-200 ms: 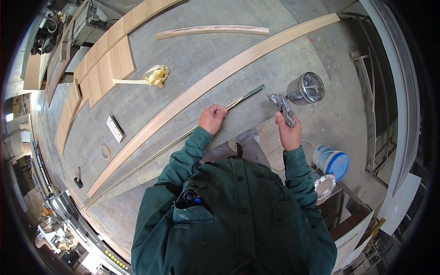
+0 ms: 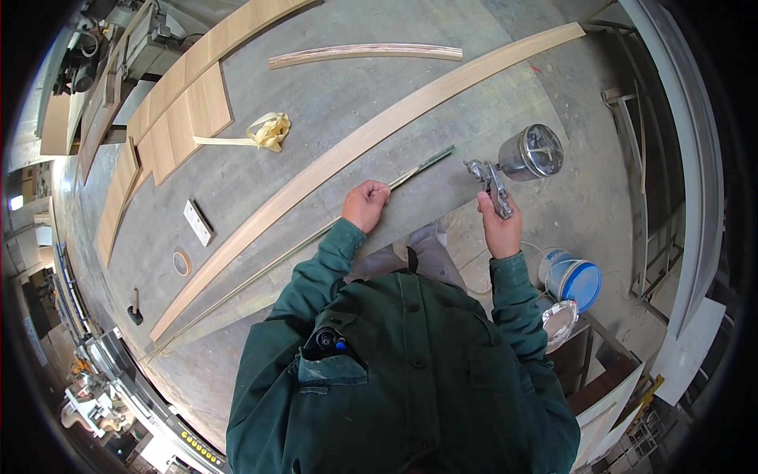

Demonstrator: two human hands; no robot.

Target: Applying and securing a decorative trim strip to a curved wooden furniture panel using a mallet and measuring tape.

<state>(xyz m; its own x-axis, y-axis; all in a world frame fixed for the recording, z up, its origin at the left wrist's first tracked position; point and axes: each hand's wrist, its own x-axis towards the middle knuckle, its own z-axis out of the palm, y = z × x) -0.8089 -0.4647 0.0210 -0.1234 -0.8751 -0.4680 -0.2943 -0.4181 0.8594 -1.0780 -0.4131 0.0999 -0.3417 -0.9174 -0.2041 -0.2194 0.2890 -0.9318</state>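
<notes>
Pale wood first, over on the far left: flat panels [image 2: 185,118] edge the grey tabletop [image 2: 332,95], and down at the lower left a machine [image 2: 185,434] shows a row of round yellow marks, too small to read. Along we go: a small dark-headed tool [image 2: 135,308], then a tan-rimmed tape roll [image 2: 181,263], then a white block [image 2: 198,222] with dark marks, also too small to make out. Next comes a crumpled yellow ribbon [image 2: 272,131], its tail reaching the panels. And here's the long curved board [image 2: 347,162], sweeping from lower left to upper right! Just below it runs the thin strip [image 2: 268,271], pale and narrow for most of its length, dark green at its upper right end, and there's the left hand [image 2: 365,205], fingers pinched together on it near that end. Across to the right hand [image 2: 502,231], wrapped around the handle of the spray gun [image 2: 499,199]: worn silver metal, nozzle pointing left, a round, stained cup [image 2: 530,153] beside it, all well apart from the strip's tip. Below right sits a blue-lidded bucket [image 2: 580,286].
</notes>
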